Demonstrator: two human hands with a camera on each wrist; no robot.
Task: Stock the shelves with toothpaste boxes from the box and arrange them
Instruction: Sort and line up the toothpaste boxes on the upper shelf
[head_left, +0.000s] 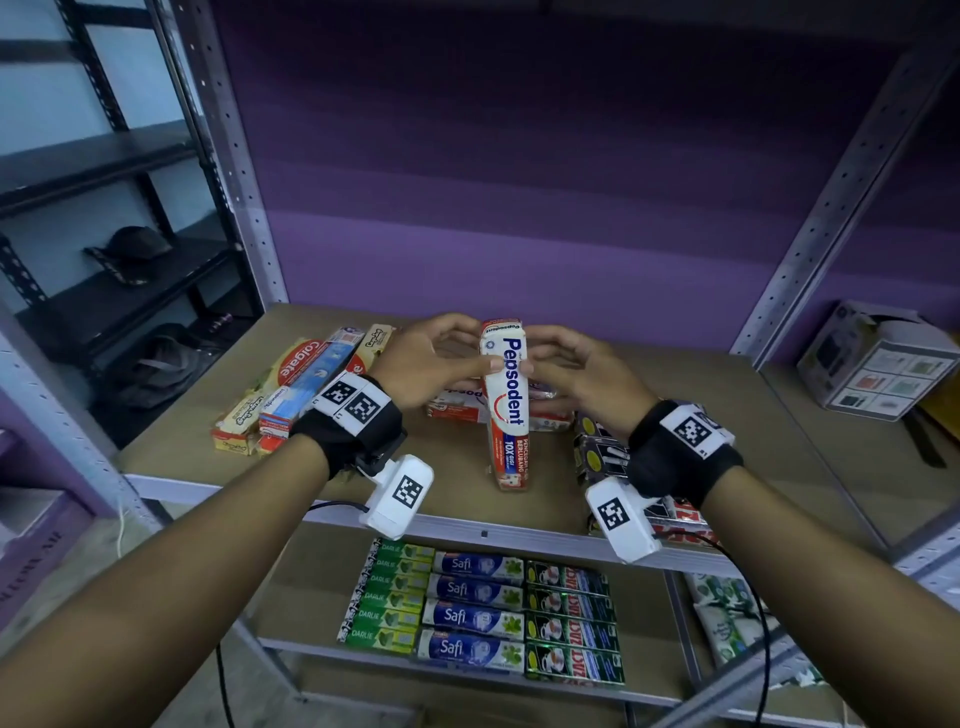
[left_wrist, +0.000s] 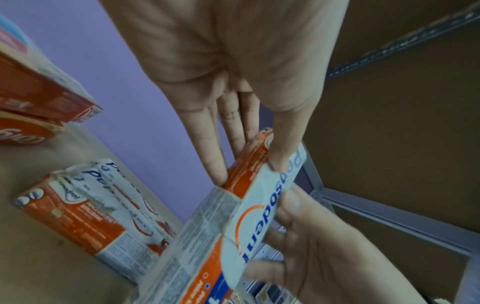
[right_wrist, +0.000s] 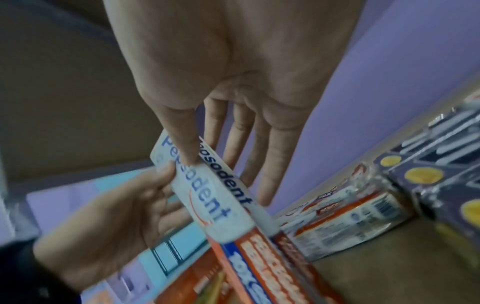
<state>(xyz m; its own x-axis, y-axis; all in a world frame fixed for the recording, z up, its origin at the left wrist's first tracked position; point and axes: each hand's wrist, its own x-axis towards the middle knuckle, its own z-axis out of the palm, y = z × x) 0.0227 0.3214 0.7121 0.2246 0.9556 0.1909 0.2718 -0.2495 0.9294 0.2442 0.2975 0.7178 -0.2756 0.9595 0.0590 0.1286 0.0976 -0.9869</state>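
Note:
A white, red and blue Pepsodent toothpaste box (head_left: 506, 410) stands nearly upright, its lower end at or just above the brown shelf board (head_left: 322, 467). My left hand (head_left: 470, 345) pinches its upper part from the left, thumb on the front face. From the right, my right hand (head_left: 545, 358) pinches the same end. In the left wrist view the left hand (left_wrist: 249, 170) has its thumb on the Pepsodent box (left_wrist: 257, 207) and its fingers along the orange side. In the right wrist view the right hand (right_wrist: 228, 176) has its thumb on the Pepsodent box (right_wrist: 207, 201) and its fingers behind it.
More Pepsodent boxes (head_left: 457, 408) lie flat behind the held one. Colgate and yellow boxes (head_left: 301, 384) lie at the left, black boxes with yellow dots (head_left: 597, 447) at the right. The lower shelf holds rows of Darlie, Safi and Zact boxes (head_left: 472, 618). A white carton (head_left: 878, 358) sits far right.

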